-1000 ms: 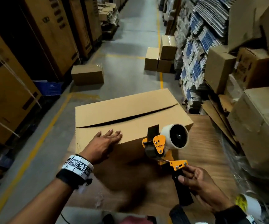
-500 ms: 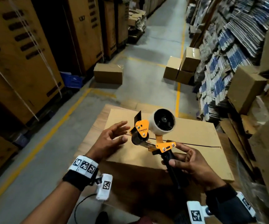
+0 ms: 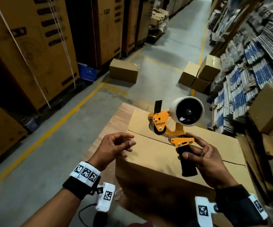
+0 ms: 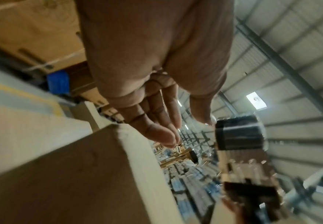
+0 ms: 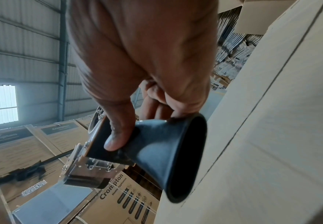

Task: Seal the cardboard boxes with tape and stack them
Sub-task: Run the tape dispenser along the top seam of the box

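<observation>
A large cardboard box (image 3: 157,163) stands in front of me, the seam between its top flaps untaped. My right hand (image 3: 193,153) grips the black handle of an orange tape dispenser (image 3: 168,128) with a white tape roll (image 3: 187,111), held upright above the seam. In the right wrist view the thumb and fingers of this hand (image 5: 134,124) wrap the handle (image 5: 157,151) beside the box (image 5: 271,136). My left hand (image 3: 117,145) hovers over the box's left edge, fingers loosely bent, holding nothing. In the left wrist view the left hand (image 4: 157,121) sits above the box corner (image 4: 80,174), near the dispenser (image 4: 239,136).
The box rests on a wooden board (image 3: 116,117). On the aisle floor lie one carton (image 3: 123,70) and a small stack of cartons (image 3: 199,74). Tall cartons (image 3: 34,46) line the left; flat stacked packs (image 3: 247,71) and loose boxes (image 3: 268,107) crowd the right.
My left hand has lifted off the box top and now hovers. My right hand has raised the tape dispenser from in front of the box to above its seam.
</observation>
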A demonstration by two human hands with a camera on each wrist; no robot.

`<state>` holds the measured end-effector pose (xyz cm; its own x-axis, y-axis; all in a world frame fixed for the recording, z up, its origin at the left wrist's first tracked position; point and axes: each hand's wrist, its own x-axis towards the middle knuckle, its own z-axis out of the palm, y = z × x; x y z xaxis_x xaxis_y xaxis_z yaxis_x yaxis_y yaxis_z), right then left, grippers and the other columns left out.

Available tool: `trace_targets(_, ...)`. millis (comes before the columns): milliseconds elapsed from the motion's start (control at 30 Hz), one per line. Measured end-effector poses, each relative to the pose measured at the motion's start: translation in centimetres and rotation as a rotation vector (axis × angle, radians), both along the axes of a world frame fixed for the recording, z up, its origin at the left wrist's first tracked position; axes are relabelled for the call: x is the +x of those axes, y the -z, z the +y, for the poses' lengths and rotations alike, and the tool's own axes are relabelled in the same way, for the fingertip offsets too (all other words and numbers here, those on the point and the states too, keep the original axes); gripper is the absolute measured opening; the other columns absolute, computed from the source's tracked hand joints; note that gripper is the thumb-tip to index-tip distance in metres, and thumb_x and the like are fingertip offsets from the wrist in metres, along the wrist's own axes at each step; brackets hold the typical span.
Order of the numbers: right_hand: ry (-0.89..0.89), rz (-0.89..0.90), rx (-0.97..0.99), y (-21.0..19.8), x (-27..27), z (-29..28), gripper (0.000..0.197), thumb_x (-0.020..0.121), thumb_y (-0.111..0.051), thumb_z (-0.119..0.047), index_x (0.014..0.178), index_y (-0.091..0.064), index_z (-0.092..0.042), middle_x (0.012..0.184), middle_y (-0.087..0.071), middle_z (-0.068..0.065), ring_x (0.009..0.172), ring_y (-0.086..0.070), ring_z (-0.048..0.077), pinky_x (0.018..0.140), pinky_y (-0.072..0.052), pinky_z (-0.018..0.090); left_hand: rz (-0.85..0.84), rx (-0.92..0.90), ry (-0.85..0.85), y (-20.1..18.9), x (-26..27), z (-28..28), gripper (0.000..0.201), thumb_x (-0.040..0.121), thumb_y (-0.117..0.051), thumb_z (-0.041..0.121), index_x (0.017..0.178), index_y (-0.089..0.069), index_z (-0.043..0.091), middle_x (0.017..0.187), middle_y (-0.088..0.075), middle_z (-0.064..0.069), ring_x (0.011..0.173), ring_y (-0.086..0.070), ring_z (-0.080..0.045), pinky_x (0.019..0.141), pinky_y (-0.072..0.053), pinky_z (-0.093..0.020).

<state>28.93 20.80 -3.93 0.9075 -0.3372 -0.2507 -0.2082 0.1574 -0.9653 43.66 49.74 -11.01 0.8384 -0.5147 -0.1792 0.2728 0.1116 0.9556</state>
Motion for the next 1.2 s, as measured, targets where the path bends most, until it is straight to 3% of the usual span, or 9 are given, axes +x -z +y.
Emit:
trace_targets(133, -0.036, 0.006, -0.02, -0.3, 2.0, 0.7, 0.082, 0.072, -0.076, 0.009, 0.145, -0.053, -0.019, 0.12, -0.073, 0.021, 0.117, -0.068, 0.043, 0.108, -0.045, 0.065, 0.155, -0.103, -0.032, -2.5, 0.6, -1.2, 0.057, 0.09, -0.068, 0.054, 0.123, -0.069, 0.008, 0.112, -0.077, -0.015, 0.081, -0.072, -0.022, 0.062, -0.055, -0.028)
trace_targets(267, -0.074, 0.023, -0.002, -0.6, 3.6, 1.7, 0.085, 0.066, -0.081, 0.003, 0.145, -0.052, -0.013, 0.121, -0.073, 0.021, 0.117, -0.068, 0.042, 0.105, -0.049, 0.061, 0.103, -0.184, -0.065, -3.6, 1.9, -2.5, 0.089, 0.063, -0.087, 0.071, 0.127, -0.067, 0.013, 0.112, -0.077, -0.008, 0.083, -0.072, -0.02, 0.058, -0.057, -0.027)
trace_targets(367, -0.074, 0.036, 0.038, -0.5, 4.5, 2.5, 0.097, 0.056, -0.085, -0.005, 0.146, -0.047, -0.01, 0.121, -0.073, 0.022, 0.115, -0.068, 0.042, 0.096, -0.056, 0.054, 0.118, -0.217, -0.06, -4.0, 2.7, -2.9, 0.077, 0.065, -0.085, 0.061, 0.12, -0.069, 0.01, 0.103, -0.076, -0.004, 0.081, -0.069, -0.022, 0.058, -0.055, -0.026)
trace_targets(467, -0.074, 0.038, 0.1, -0.1, 5.3, 2.9, 0.102, 0.057, -0.088, -0.004, 0.149, -0.043, -0.004, 0.125, -0.07, 0.024, 0.119, -0.065, 0.046, 0.09, -0.061, 0.049, 0.127, -0.243, -0.084, -4.0, 3.4, -2.8, 0.061, 0.068, -0.084, 0.049, 0.112, -0.072, 0.009, 0.103, -0.075, -0.01, 0.075, -0.066, -0.019, 0.057, -0.052, -0.025)
trace_targets(600, -0.086, 0.031, 0.129, 0.1, 5.6, 3.1, 0.077, 0.07, -0.08, 0.002, 0.142, -0.052, -0.002, 0.128, -0.069, 0.024, 0.123, -0.063, 0.045, 0.095, -0.058, 0.049, 0.11, -0.24, -0.152, -3.5, 3.8, -2.4, 0.055, 0.071, -0.086, 0.039, 0.116, -0.075, 0.007, 0.096, -0.075, -0.01, 0.073, -0.064, -0.016, 0.058, -0.051, -0.024)
trace_targets(833, -0.014, 0.051, 0.085, 0.4, 6.0, 3.3, 0.091, 0.061, -0.083, -0.004, 0.144, -0.05, -0.014, 0.121, -0.072, 0.023, 0.117, -0.066, 0.044, 0.089, -0.062, 0.046, 0.108, -0.242, -0.135, -2.7, 3.6, -1.8, 0.033, 0.079, -0.083, 0.026, 0.11, -0.077, 0.015, 0.083, -0.069, -0.002, 0.07, -0.059, -0.015, 0.057, -0.042, -0.027)
trace_targets(933, -0.028, 0.039, 0.055, 0.3, 6.0, 3.2, 0.082, 0.072, -0.076, 0.004, 0.145, -0.052, -0.023, 0.12, -0.072, 0.025, 0.117, -0.066, 0.046, 0.094, -0.059, 0.051, 0.192, -0.305, -0.012, -2.7, 3.8, -1.4, 0.039, 0.084, -0.079, 0.024, 0.123, -0.073, 0.021, 0.096, -0.064, -0.005, 0.068, -0.054, -0.014, 0.055, -0.034, -0.026)
trace_targets(1033, -0.033, 0.038, 0.061, 0.3, 6.0, 3.2, 0.087, 0.071, -0.077, 0.004, 0.147, -0.05, -0.026, 0.118, -0.072, 0.027, 0.116, -0.066, 0.047, 0.092, -0.058, 0.052, 0.216, -0.334, 0.094, -2.7, 4.0, -1.0, 0.045, 0.094, -0.074, 0.02, 0.138, -0.065, 0.028, 0.103, -0.065, -0.004, 0.067, -0.053, -0.013, 0.051, -0.033, -0.022)
trace_targets(1200, -0.022, 0.033, 0.044, 0.2, 6.1, 3.1, 0.088, 0.07, -0.076, 0.002, 0.148, -0.049, -0.029, 0.118, -0.072, 0.028, 0.115, -0.067, 0.045, 0.09, -0.06, 0.049, 0.145, -0.26, 0.108, -2.6, 4.2, -0.9, 0.018, 0.087, -0.074, 0.025, 0.104, -0.078, 0.02, 0.099, -0.064, 0.001, 0.076, -0.053, -0.014, 0.054, -0.037, -0.024)
